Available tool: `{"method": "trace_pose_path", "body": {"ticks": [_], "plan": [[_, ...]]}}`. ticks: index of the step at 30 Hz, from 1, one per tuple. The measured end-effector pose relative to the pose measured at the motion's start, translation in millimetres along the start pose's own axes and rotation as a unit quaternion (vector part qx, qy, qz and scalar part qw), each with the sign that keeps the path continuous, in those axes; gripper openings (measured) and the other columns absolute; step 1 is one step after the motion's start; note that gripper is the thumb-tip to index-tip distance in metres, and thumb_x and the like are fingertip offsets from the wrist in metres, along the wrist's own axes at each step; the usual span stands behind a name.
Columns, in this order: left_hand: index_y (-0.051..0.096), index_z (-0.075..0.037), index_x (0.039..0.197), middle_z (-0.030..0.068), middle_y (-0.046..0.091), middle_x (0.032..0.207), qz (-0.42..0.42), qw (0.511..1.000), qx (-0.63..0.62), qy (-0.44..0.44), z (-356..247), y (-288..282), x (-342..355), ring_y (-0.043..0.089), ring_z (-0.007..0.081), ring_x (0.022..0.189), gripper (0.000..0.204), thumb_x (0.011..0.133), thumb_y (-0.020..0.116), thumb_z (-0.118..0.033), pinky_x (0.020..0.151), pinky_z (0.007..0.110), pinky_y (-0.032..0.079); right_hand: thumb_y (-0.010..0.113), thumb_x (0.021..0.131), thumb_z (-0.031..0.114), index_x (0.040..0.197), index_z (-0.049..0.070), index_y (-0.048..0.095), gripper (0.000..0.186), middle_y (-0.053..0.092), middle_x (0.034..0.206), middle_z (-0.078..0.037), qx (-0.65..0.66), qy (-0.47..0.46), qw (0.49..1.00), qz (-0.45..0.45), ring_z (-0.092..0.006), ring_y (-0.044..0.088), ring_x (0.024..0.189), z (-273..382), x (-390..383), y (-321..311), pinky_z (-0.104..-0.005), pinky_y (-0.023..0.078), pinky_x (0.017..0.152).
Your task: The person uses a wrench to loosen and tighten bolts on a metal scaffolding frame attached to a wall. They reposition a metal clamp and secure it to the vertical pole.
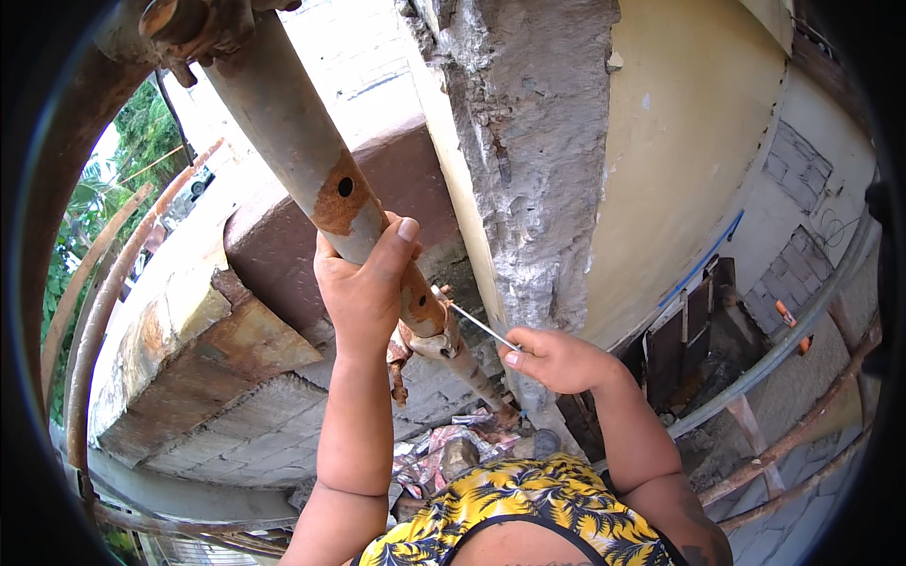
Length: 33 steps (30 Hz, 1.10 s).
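Observation:
A grey steel pipe (283,123) with rust patches and round holes slants down from the upper left. Around its lower part my left hand (361,288) is wrapped, thumb up along the metal. Just below, the pipe meets a thinner tube (477,377), where a rusty clamp (398,363) hangs to the side. My right hand (559,360) grips a thin metal rod-like tool (488,329) between thumb and fingers. The tool's far end reaches the rusty fitting at the joint; whether it is seated on a bolt there, I cannot tell.
A rusty coupler (184,24) sits at the pipe's upper end. A chipped concrete column (538,141) stands ahead, beside a cream wall (684,141). Rusty bars (113,283) curve at left, and a grey rail (755,373) crosses at right. Crumpled sheeting (425,457) lies below.

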State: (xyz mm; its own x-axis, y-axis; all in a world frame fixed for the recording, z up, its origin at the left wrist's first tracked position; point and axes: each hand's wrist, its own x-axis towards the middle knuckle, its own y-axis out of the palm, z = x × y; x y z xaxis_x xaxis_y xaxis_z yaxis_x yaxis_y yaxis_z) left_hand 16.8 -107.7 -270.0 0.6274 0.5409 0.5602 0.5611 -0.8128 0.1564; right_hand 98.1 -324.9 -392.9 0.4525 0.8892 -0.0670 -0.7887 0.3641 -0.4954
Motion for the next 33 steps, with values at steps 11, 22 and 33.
{"method": "trace_pose_path", "body": {"ticks": [11,22,33], "plan": [[0.053,-0.001,0.119,0.0098,0.066,0.091,0.001,1.000,0.008,0.009,1.8,-0.6,1.4,0.067,0.0198,0.077,0.039,0.089,0.076,-0.010,0.072,0.035,0.056,0.054,0.107,0.021,0.122,0.003,0.059,0.024,0.060,0.079,-0.006,0.066,-0.055,0.992,-0.094,-0.0160,0.061,0.071,-7.3,6.4,37.1,-0.0377,0.050,0.066],[0.053,-0.002,0.119,0.0097,0.066,0.091,-0.002,1.000,0.006,0.003,0.4,0.0,0.4,0.067,0.0199,0.077,0.040,0.088,0.076,-0.011,0.072,0.035,0.056,0.054,0.106,0.032,0.128,0.010,0.058,0.031,0.070,0.087,-0.023,-0.113,-0.031,0.986,-0.116,-0.0456,0.069,0.087,-19.6,12.0,5.9,-0.0555,0.051,0.076],[0.054,-0.003,0.119,0.0095,0.066,0.092,-0.003,1.000,-0.001,0.008,3.2,0.6,0.8,0.068,0.0202,0.078,0.040,0.088,0.077,-0.013,0.072,0.036,0.056,0.054,0.108,0.032,0.117,0.012,0.057,0.022,0.070,0.097,-0.017,-0.068,-0.138,0.951,-0.270,-0.0436,0.068,0.087,-102.0,102.2,88.1,-0.0521,0.055,0.070]]}}
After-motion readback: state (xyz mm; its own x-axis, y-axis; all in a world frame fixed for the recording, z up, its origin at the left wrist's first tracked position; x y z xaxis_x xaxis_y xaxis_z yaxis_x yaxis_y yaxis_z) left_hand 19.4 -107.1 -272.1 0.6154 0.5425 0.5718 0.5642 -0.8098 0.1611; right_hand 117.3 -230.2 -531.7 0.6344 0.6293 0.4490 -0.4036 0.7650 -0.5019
